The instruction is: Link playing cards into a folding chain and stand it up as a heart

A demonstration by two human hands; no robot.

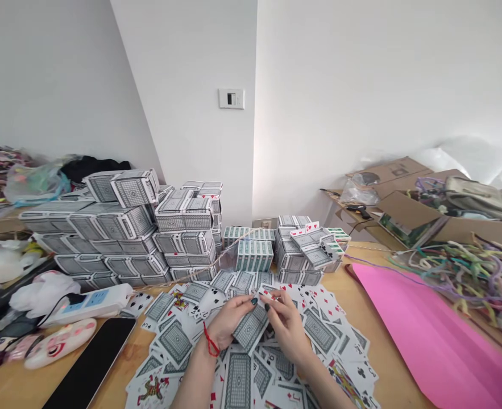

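Playing cards [251, 328] with a grey patterned back are gripped in my left hand [230, 319], its thumb pressed on top; how many is hard to see. A red string bracelet [210, 341] circles that wrist. My right hand [288, 322] pinches at the upper edge of the same cards, where a white card corner with red marks shows between the fingers. Under and around both hands spreads a heap of loose playing cards [174, 342], some face up, some face down. A joker card [152, 389] lies at the lower left of the heap.
Tall stacks of card blocks [118, 224] stand at the back left, with a smaller stack [297, 250] behind my right hand. Left lie a black phone [91, 363] and a white power strip [92, 304]. Right are pink paper [421, 335], tangled fuzzy stems [459, 272] and an open cardboard box [468, 228].
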